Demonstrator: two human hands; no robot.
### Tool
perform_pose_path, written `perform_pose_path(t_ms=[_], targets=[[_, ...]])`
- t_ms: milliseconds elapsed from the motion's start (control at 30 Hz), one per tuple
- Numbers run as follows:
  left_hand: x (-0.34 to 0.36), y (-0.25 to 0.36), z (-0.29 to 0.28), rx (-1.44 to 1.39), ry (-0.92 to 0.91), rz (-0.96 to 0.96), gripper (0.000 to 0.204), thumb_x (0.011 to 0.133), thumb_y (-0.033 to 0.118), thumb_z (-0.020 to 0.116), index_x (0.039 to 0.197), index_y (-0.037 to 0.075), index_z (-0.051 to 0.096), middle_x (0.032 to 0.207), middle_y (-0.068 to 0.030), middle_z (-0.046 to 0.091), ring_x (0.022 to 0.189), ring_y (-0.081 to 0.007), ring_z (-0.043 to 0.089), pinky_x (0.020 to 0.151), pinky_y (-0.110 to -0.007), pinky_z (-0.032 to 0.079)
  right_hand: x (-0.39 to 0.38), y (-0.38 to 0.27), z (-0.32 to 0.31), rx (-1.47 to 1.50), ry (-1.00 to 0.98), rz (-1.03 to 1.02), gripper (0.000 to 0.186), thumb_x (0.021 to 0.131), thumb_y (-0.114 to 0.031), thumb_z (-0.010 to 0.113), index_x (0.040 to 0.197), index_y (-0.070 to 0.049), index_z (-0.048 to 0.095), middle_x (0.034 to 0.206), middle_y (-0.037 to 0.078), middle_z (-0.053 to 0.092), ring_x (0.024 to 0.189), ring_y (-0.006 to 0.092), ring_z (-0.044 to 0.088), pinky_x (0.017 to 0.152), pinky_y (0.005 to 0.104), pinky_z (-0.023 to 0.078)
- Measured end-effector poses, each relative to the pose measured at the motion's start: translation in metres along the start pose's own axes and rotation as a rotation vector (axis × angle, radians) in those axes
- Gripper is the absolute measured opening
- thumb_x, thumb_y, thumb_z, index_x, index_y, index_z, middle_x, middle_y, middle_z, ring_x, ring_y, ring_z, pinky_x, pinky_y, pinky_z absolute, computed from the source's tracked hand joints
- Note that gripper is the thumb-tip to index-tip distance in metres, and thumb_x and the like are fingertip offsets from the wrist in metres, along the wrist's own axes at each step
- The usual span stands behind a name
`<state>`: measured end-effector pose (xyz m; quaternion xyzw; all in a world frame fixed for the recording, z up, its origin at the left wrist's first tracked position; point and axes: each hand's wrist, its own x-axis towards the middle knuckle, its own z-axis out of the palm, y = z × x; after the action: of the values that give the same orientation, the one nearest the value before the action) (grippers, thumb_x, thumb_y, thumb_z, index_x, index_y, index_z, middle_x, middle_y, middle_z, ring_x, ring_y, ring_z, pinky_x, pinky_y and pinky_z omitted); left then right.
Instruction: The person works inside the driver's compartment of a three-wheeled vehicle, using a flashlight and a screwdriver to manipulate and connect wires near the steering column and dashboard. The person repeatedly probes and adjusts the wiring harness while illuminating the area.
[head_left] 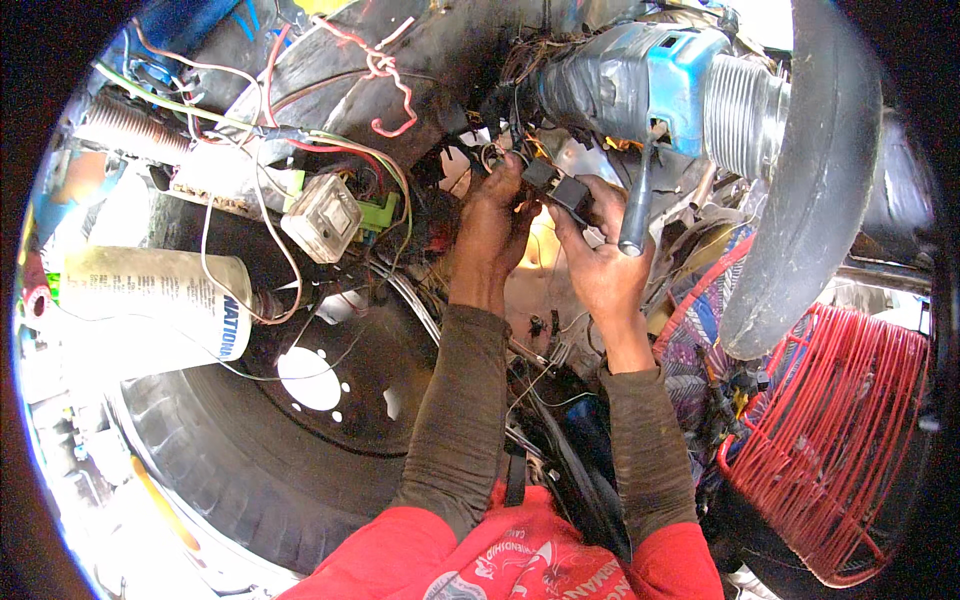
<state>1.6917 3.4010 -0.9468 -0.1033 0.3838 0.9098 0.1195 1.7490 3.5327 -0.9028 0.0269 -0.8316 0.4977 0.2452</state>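
Both my hands are raised in front of a tangle of wires below the steering column. Between them is a small black block-shaped part (570,193), perhaps an electrical connector or relay; its exact kind is unclear. My right hand (608,278) grips its right end between thumb and fingers. Closed fingers of my left hand (485,228) press at its other end, where thin dark wires run in; the fingertips are partly hidden. A dark-handled stalk lever (637,205) hangs from the blue steering column housing (672,95) and passes in front of my right hand.
On the right, a black steering wheel (810,190) curves down above a seat woven with red cord (835,430). Loose wires (255,180) and a clear-covered box (322,218) hang at upper left. Below are a pale printed container (150,305) and a large tyre (260,465).
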Motion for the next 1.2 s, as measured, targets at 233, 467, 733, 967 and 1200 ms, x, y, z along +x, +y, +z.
perform_pose_path(t_ms=[233, 467, 733, 967, 1200], targets=[[-0.004, -0.002, 0.018, -0.05, 0.056, 0.134, 0.033, 0.102, 0.036, 0.062, 0.106, 0.004, 0.069, 0.088, -0.0013, 0.065, 0.075, -0.0114, 0.054, 0.07, -0.027, 0.042, 0.004, -0.001, 0.001, -0.122, -0.016, -0.08, 0.043, 0.086, -0.013, 0.079, 0.125, -0.002, 0.063, 0.111, 0.017, 0.07, 0.093, 0.0255, 0.07, 0.081, 0.0353, 0.055], [-0.017, 0.005, 0.033, 0.164, 0.171, 0.235, 0.027, 0.101, 0.024, 0.063, 0.096, -0.001, 0.072, 0.083, -0.0015, 0.066, 0.073, -0.0109, 0.055, 0.069, -0.026, 0.044, 0.006, -0.006, 0.001, -0.094, -0.009, -0.081, 0.046, 0.082, -0.01, 0.077, 0.124, 0.003, 0.061, 0.105, 0.026, 0.07, 0.093, 0.0409, 0.071, 0.082, 0.0429, 0.056], [-0.022, 0.009, 0.038, 0.326, 0.197, 0.309, 0.024, 0.1, 0.022, 0.065, 0.096, -0.001, 0.072, 0.087, -0.0027, 0.068, 0.076, -0.0115, 0.058, 0.072, -0.028, 0.046, 0.005, 0.001, 0.005, 0.067, -0.006, -0.033, 0.044, 0.083, -0.006, 0.077, 0.123, 0.003, 0.062, 0.106, 0.023, 0.072, 0.097, 0.0345, 0.073, 0.085, 0.0399, 0.055], [-0.022, 0.012, 0.044, 0.078, 0.151, 0.156, 0.03, 0.1, 0.028, 0.065, 0.094, -0.001, 0.071, 0.089, -0.0033, 0.069, 0.077, -0.0127, 0.06, 0.074, -0.029, 0.05, -0.002, 0.022, 0.002, 0.183, -0.035, 0.013, 0.043, 0.088, -0.001, 0.074, 0.127, 0.005, 0.058, 0.113, 0.015, 0.07, 0.102, 0.0246, 0.069, 0.088, 0.0351, 0.055], [-0.027, 0.012, 0.044, 0.207, 0.379, 0.177, 0.018, 0.096, 0.016, 0.069, 0.1, 0.0, 0.062, 0.091, -0.007, 0.068, 0.084, -0.0141, 0.065, 0.071, -0.029, 0.055, -0.006, 0.03, 0.005, 0.123, -0.058, 0.024, 0.045, 0.089, -0.004, 0.074, 0.129, 0.003, 0.055, 0.119, 0.02, 0.066, 0.105, 0.0283, 0.068, 0.09, 0.0386, 0.056]])
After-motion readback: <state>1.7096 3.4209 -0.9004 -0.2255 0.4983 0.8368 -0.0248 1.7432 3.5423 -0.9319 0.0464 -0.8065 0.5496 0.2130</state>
